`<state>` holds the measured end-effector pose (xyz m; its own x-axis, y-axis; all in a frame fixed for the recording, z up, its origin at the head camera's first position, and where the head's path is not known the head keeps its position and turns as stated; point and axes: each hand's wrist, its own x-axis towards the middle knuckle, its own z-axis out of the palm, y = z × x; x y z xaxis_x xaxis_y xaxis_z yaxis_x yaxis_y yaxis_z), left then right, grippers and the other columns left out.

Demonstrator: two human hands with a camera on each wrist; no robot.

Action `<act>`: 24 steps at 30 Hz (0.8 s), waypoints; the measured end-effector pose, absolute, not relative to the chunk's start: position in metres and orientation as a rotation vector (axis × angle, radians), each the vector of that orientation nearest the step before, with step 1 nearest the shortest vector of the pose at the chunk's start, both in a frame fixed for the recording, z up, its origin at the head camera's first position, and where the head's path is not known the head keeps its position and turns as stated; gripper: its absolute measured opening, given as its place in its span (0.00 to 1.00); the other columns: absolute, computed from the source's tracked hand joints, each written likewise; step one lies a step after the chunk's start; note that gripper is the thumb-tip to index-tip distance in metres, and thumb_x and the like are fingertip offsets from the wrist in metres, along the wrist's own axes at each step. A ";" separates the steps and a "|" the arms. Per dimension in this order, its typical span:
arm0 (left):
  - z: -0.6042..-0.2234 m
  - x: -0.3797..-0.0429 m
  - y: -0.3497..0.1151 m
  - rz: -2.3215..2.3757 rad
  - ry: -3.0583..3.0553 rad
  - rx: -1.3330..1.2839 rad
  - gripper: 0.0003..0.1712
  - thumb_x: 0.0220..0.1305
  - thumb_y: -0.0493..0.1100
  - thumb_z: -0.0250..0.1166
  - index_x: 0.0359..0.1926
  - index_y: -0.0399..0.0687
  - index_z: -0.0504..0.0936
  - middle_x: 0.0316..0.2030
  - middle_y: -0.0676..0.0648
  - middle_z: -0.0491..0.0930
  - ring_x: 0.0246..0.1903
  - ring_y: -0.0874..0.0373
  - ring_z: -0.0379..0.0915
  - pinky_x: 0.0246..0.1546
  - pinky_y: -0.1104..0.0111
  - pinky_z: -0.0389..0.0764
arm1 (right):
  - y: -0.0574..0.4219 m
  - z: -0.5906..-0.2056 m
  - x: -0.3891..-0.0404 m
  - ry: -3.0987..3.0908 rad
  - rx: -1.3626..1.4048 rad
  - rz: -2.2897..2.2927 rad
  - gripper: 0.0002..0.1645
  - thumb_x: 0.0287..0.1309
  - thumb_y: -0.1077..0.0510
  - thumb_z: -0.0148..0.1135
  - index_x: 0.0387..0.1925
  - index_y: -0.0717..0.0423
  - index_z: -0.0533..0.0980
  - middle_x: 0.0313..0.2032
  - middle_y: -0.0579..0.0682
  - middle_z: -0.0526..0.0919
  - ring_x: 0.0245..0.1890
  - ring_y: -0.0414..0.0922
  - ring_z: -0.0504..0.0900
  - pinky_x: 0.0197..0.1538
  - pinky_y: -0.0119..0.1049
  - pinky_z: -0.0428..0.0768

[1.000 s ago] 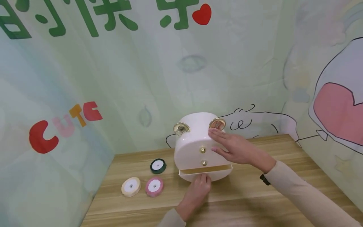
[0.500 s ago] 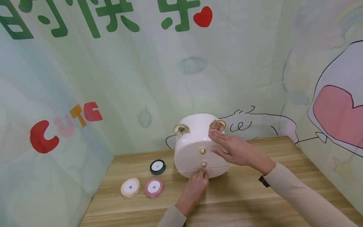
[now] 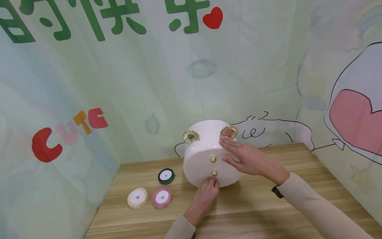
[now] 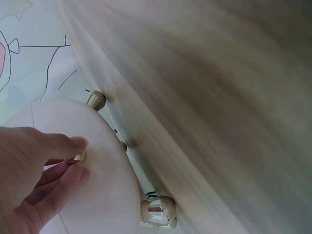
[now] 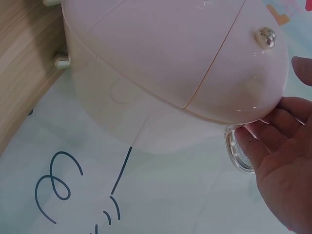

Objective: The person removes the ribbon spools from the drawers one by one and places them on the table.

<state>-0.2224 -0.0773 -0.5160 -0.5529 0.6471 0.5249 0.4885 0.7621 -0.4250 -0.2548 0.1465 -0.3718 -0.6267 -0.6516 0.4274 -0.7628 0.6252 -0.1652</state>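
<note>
A glossy pale pink drawer box (image 3: 198, 162) with two gold-rimmed ears stands on the table, its bottom drawer flush with the front. Gold knobs run down its face, such as the middle knob (image 3: 214, 173). At the lowest part of the front is my left hand (image 3: 206, 194); in the left wrist view its thumb and fingers pinch a small gold knob (image 4: 82, 156), mostly covered by them. My right hand (image 3: 249, 157) rests with extended fingers on the box's upper right side, just below the right ear (image 3: 228, 131). The right wrist view shows these fingertips along the rounded edge.
Left of the box, three ribbon spools lie on the wooden table (image 3: 256, 212): dark green (image 3: 166, 176), cream (image 3: 137, 198) and pink (image 3: 162, 198). A printed cloth backdrop (image 3: 143, 83) rises close behind the box and along both sides.
The bottom drawer, partly out a second ago, has slid into the box with my left hand at its front. My right hand has kept its place on the box; the spools have not moved.
</note>
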 end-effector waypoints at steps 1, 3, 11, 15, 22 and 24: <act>-0.516 -0.222 -0.078 0.289 -2.272 -0.843 0.12 0.56 0.35 0.74 0.43 0.43 0.88 0.38 0.49 0.84 0.33 0.61 0.79 0.34 0.74 0.83 | 0.146 -0.372 -0.255 -2.523 1.138 0.478 0.38 0.74 0.46 0.61 0.76 0.61 0.66 0.77 0.58 0.68 0.77 0.56 0.69 0.72 0.55 0.75; -0.515 -0.222 -0.079 0.266 -2.280 -0.842 0.13 0.55 0.35 0.75 0.43 0.44 0.88 0.39 0.49 0.84 0.34 0.61 0.80 0.34 0.73 0.83 | 0.146 -0.372 -0.255 -2.521 1.142 0.487 0.38 0.74 0.47 0.61 0.76 0.61 0.66 0.77 0.59 0.68 0.77 0.56 0.69 0.72 0.55 0.74; -0.500 -0.218 -0.089 0.128 -2.293 -0.829 0.09 0.58 0.40 0.74 0.41 0.49 0.87 0.42 0.50 0.84 0.39 0.59 0.81 0.37 0.70 0.84 | 0.145 -0.370 -0.257 -2.513 1.116 0.537 0.35 0.74 0.48 0.62 0.74 0.61 0.69 0.75 0.58 0.70 0.77 0.56 0.70 0.73 0.55 0.73; -0.488 -0.215 -0.099 -0.006 -2.300 -0.786 0.13 0.57 0.41 0.75 0.44 0.48 0.87 0.44 0.49 0.83 0.41 0.57 0.80 0.37 0.68 0.86 | 0.147 -0.371 -0.257 -2.475 1.101 0.592 0.31 0.73 0.50 0.64 0.70 0.61 0.74 0.72 0.58 0.75 0.74 0.56 0.75 0.71 0.55 0.76; -0.461 -0.205 -0.128 -0.123 -2.421 -0.714 0.19 0.61 0.42 0.76 0.52 0.45 0.84 0.46 0.46 0.82 0.43 0.54 0.81 0.38 0.64 0.87 | 0.168 -0.378 -0.260 -2.210 0.984 0.742 0.25 0.57 0.60 0.77 0.56 0.63 0.84 0.53 0.59 0.90 0.53 0.56 0.90 0.53 0.53 0.88; -0.453 -0.203 -0.140 -0.137 -2.422 -0.677 0.20 0.62 0.43 0.76 0.52 0.43 0.85 0.47 0.44 0.84 0.43 0.52 0.83 0.39 0.61 0.88 | 0.178 -0.380 -0.262 -2.145 0.930 0.779 0.24 0.50 0.63 0.80 0.52 0.62 0.85 0.48 0.58 0.91 0.49 0.55 0.90 0.52 0.45 0.88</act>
